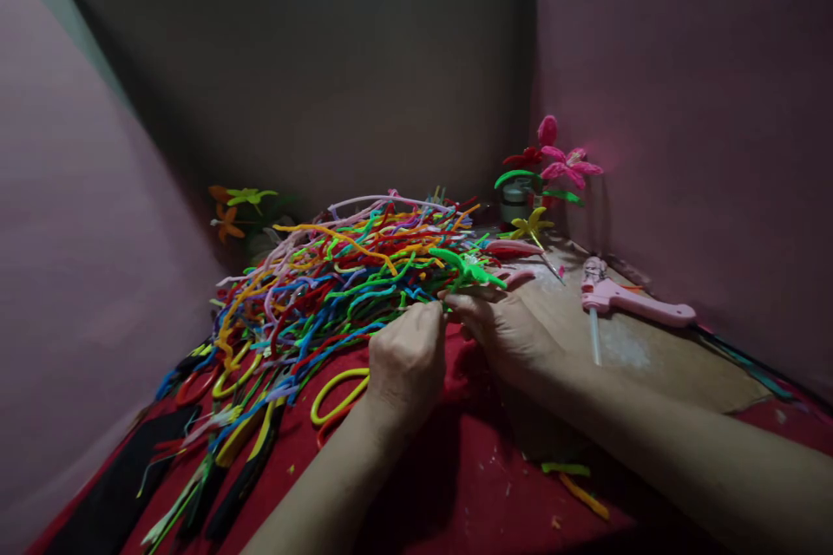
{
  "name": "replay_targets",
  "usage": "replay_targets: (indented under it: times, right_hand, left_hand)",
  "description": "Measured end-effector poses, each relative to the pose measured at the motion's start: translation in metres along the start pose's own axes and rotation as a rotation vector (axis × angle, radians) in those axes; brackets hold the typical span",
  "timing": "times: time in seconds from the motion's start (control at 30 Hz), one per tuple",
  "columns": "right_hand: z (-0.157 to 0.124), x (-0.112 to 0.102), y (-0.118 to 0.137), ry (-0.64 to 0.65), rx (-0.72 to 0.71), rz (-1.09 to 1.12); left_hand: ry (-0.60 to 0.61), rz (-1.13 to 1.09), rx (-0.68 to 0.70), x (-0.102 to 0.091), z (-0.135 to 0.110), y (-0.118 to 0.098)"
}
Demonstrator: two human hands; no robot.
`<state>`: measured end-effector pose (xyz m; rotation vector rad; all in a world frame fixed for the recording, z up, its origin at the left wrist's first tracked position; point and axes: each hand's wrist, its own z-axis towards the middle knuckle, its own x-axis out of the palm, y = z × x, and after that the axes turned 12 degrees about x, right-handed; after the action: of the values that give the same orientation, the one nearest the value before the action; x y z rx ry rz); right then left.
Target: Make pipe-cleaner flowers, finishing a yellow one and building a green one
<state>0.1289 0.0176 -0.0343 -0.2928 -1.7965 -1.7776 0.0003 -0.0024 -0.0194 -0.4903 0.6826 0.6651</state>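
A green pipe-cleaner flower with pointed petals stands just above where my two hands meet. My right hand has its thumb and fingers pinched together at the base of this flower. Beside it, my left hand is closed with its knuckles up; whatever it grips is hidden behind the fingers. Right behind both hands spreads a large heap of loose, bent pipe cleaners in many colours.
A pink glue gun rests on a brown board at the right. Yellow-and-black-handled pliers and yellow-handled scissors lie on the red cloth. Finished flowers stand at the back, pink and orange. Walls enclose the space.
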Motion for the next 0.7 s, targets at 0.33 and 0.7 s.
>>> replay_targets:
  times: [0.33,0.7]
  right_hand:
    - [-0.008,0.005,0.011,0.102,-0.042,-0.085]
    - [0.004,-0.003,0.0,0.181,0.09,0.081]
  left_hand:
    - [-0.025,-1.052,-0.629,-0.015,0.014,-0.01]
    - [0.175,-1.141,-0.643,-0.016,0.011,-0.003]
